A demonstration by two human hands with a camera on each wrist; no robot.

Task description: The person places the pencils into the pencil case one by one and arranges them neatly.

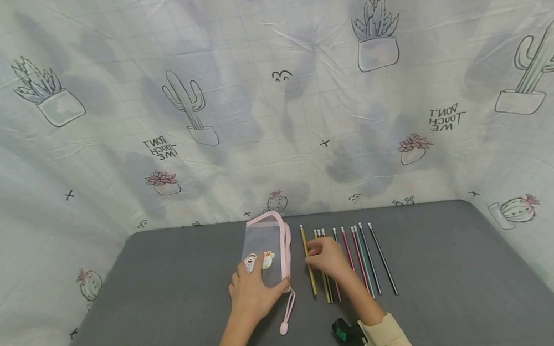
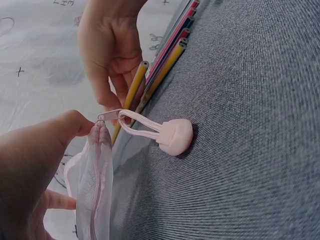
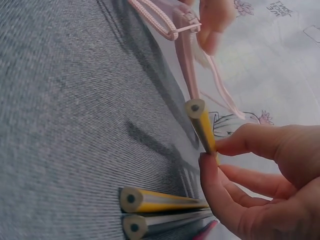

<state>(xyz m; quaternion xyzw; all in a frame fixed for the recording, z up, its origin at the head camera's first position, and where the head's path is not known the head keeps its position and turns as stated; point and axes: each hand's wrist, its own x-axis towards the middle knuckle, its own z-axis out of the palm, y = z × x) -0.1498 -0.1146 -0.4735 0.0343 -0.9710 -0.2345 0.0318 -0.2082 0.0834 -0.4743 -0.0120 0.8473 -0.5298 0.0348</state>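
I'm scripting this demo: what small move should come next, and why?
Probably bring the yellow pencil leftward to the mesh pouch: the right hand pinches that pencil right beside the pouch, which the left hand grips.

The pencil I pinch has glossy paint on smooth, flat sides, and its end is bare, matt wood round a dark core; the other pencils look the same. My pouch is sheer, fine mesh with a cloth trim. Its bead looks like smooth plastic, softly shiny, on a braided cord. The table looks like matt, ribbed cloth; the curtain is creased fabric, faintly shiny.
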